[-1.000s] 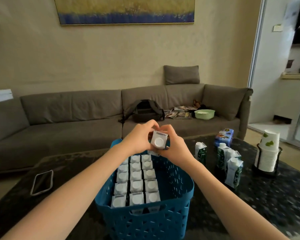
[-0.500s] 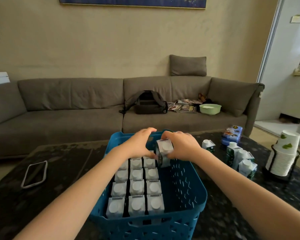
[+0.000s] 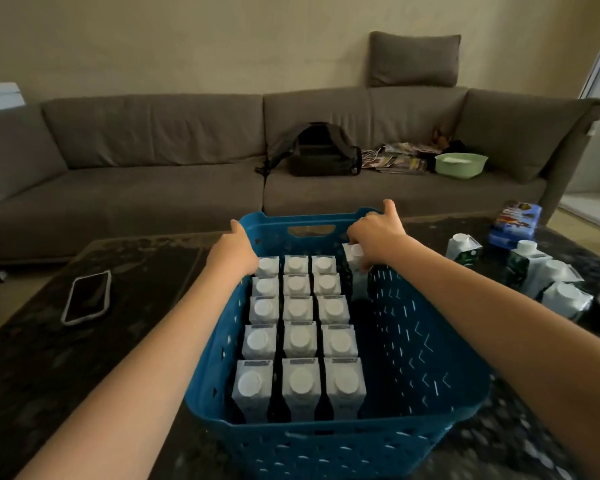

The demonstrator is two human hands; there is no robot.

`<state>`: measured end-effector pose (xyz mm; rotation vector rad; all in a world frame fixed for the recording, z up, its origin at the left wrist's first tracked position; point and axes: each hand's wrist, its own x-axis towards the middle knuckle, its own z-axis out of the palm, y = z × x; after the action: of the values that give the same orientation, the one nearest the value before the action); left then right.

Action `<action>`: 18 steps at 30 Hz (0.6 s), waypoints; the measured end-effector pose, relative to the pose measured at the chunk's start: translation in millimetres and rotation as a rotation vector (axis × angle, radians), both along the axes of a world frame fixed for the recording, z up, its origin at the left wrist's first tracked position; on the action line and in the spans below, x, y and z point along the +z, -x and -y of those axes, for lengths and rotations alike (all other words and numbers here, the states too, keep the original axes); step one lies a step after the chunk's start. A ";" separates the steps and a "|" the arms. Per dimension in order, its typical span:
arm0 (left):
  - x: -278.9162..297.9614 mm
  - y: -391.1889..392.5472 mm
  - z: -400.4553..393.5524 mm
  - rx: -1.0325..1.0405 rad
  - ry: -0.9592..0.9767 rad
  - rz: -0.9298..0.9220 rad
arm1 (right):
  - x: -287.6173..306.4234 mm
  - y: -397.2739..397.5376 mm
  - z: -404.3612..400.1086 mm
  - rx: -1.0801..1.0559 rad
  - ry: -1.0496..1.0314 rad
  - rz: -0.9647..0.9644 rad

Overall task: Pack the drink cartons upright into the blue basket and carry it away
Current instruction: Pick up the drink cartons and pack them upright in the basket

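The blue basket [image 3: 416, 344] stands on the dark table in front of me. Several white-capped drink cartons [image 3: 298, 337] stand upright in it in three tight columns on the left side. My right hand [image 3: 374, 237] grips one more carton [image 3: 355, 259] at the far end of the bare right-hand strip, low inside the basket, thumb raised over the rim. My left hand [image 3: 231, 252] rests at the far left corner against the last carton of the left column, thumb up, fingers pointing down. Several loose cartons [image 3: 548, 275] stand on the table to the right.
A phone [image 3: 85, 296] lies on the table at the left. A blue packet [image 3: 515, 220] sits at the table's far right corner. Behind the table runs a grey sofa with a backpack [image 3: 321, 150], magazines and a green bowl [image 3: 461, 164].
Both hands moved forward and down. The carton held above the basket has gone down into the far right of the basket, and my left hand shifted to the far left corner.
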<state>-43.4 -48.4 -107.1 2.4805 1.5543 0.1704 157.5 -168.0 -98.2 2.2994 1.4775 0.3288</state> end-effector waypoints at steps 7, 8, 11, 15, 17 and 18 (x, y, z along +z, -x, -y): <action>-0.5 0.4 5.5 0.001 -0.043 0.008 | -11.3 -0.8 -1.8 0.072 0.035 0.104; -0.5 0.3 5.8 0.002 -0.046 0.008 | -13.0 -0.7 -1.7 0.075 0.065 0.108; 0.0 0.9 6.7 0.001 -0.049 0.019 | -15.9 -0.8 -1.3 0.056 0.110 0.070; -0.9 1.1 6.6 -0.006 -0.064 0.016 | -15.2 -1.9 -2.0 0.112 0.060 -0.002; -1.9 0.8 6.6 -0.008 -0.069 0.018 | -15.4 -1.3 -1.6 0.140 0.023 -0.028; -2.6 0.7 6.4 -0.008 -0.072 0.018 | -15.4 -1.0 -1.6 0.141 0.015 -0.043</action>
<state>-44.1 -54.8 -109.7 2.5321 1.5571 0.2504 158.5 -166.4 -113.6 2.2091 1.6622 0.3078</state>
